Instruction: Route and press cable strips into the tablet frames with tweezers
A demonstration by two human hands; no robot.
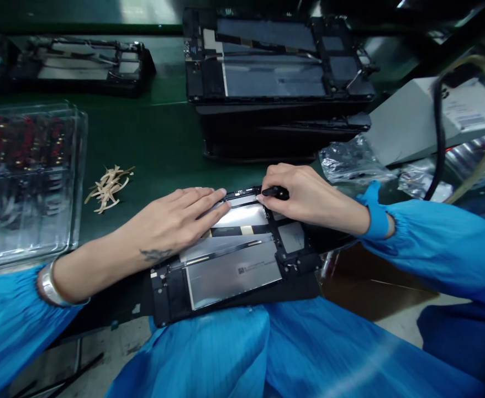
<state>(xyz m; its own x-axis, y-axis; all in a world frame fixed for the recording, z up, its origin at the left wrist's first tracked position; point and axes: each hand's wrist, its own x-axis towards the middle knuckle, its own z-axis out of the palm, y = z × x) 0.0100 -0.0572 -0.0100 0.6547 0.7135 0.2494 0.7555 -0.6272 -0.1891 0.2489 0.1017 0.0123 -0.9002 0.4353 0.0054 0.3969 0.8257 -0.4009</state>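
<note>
An opened tablet point(236, 273) lies tilted at the table's front edge, its silver battery cells, dark strips and black frame exposed. My left hand point(180, 218) rests flat across its upper left part, fingers stretched out toward the far edge. At the far right corner of the tablet, my right hand point(296, 190) is closed around a small black tool point(278, 192), gripped between thumb and fingers. The tool's tip is hidden, so its exact kind cannot be made out.
A stack of opened tablets point(273, 72) stands behind, with another stack point(85, 63) at the back left. Clear plastic trays point(31, 182) with small parts sit left, beside a pile of pale strips point(110, 188). A white box point(412, 113) and plastic bags point(352, 157) lie right.
</note>
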